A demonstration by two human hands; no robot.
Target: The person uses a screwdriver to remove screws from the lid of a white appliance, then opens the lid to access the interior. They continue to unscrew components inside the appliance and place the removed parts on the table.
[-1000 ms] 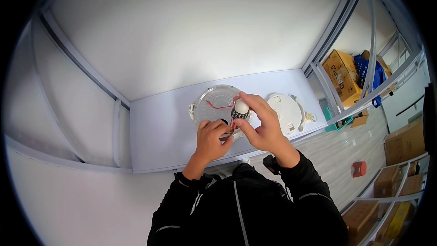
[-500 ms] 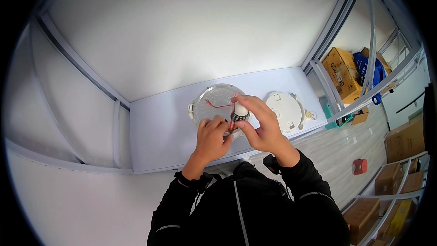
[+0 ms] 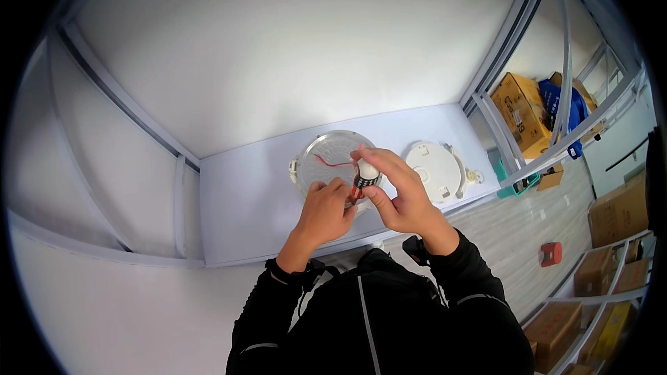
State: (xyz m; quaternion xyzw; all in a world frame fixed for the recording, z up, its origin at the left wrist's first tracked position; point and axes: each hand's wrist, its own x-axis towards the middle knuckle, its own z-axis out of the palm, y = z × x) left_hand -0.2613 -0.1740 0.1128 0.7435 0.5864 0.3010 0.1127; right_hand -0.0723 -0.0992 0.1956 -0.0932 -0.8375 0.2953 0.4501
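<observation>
My right hand [image 3: 406,205] is closed around a short cylinder [image 3: 367,170] with a white top and a black-and-white patterned band; a red part shows below it. My left hand [image 3: 323,212] has curled fingers at the cylinder's lower end, pinching something small and dark that I cannot make out. Both hands are over a round appliance base [image 3: 324,146] with a silver rim and ribbed inside, white fittings at its side and a thin red wire [image 3: 332,164] lying across it. To its right lies a white round plate [image 3: 431,170] with a curved piece along its edge.
The pale bench [image 3: 243,187] backs onto a white wall within metal framing [image 3: 488,83]. Beyond the right-hand frame are cardboard boxes [image 3: 520,112], a blue bag [image 3: 566,107] and a teal bin [image 3: 524,184]. A red stool [image 3: 551,253] stands on the floor beside shelves of cartons [image 3: 594,274].
My left fingers have shifted slightly around the cylinder's lower end, and more of the red part shows. My right hand keeps its grip on the cylinder, nearly in place.
</observation>
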